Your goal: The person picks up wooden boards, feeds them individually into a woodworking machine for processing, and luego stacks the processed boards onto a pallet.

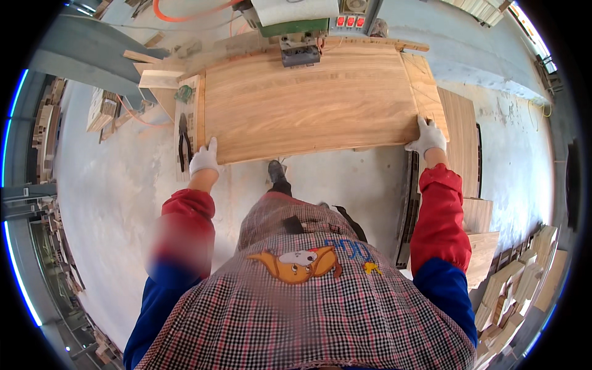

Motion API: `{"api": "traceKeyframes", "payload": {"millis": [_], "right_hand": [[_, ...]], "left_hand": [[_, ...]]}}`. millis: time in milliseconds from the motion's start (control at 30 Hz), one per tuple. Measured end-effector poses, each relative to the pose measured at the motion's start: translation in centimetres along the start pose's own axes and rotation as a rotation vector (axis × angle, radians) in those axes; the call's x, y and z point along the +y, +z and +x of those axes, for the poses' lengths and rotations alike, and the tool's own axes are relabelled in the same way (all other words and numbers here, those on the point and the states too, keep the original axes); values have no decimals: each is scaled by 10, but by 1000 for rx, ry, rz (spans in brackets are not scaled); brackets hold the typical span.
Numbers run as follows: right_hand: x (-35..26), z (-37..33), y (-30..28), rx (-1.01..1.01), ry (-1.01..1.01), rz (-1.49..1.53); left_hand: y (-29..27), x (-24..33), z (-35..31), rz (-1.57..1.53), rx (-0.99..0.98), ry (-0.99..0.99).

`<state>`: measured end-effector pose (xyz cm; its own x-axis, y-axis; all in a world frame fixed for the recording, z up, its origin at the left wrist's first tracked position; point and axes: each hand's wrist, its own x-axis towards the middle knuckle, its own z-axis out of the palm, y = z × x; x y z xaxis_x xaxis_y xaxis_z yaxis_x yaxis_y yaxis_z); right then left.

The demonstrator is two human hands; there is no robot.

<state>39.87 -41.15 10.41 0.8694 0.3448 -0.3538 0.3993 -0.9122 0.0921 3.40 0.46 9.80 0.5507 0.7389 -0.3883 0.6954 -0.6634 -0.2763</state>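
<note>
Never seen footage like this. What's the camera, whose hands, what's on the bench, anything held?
There is one picture, from a wide fisheye camera worn on a person's head and looking down, so straight edges bend near the rim. No robot: the two white-gloved hands are the wearer's own, with red and blue sleeves coming in from below and a checked apron in the middle.

The left hand has its grip on the near left corner of a large wooden panel; the right hand grips the near right corner. The panel lies flat on a workbench. At its far edge sits a green machine with red buttons. A pair of pliers lies on the bench left of the panel. Wood offcuts are stacked at lower right on the concrete floor.
</note>
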Motion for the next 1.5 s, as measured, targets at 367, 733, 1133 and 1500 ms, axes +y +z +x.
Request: {"api": "traceKeyframes", "payload": {"millis": [367,733,1133,1500], "right_hand": [[-1,-4,-5,1,-2,3],[-2,-5,-5,10,-6,21],[1,-2,0,26,-18,7],[-1,1,1,-3,12,7]], "left_hand": [[-4,2,-2,-26,-16,-3],[-2,1,-1,-9,3,-1],[-4,2,-3,-22,-17,0],[-4,-1,-1,-29,0,31]]}}
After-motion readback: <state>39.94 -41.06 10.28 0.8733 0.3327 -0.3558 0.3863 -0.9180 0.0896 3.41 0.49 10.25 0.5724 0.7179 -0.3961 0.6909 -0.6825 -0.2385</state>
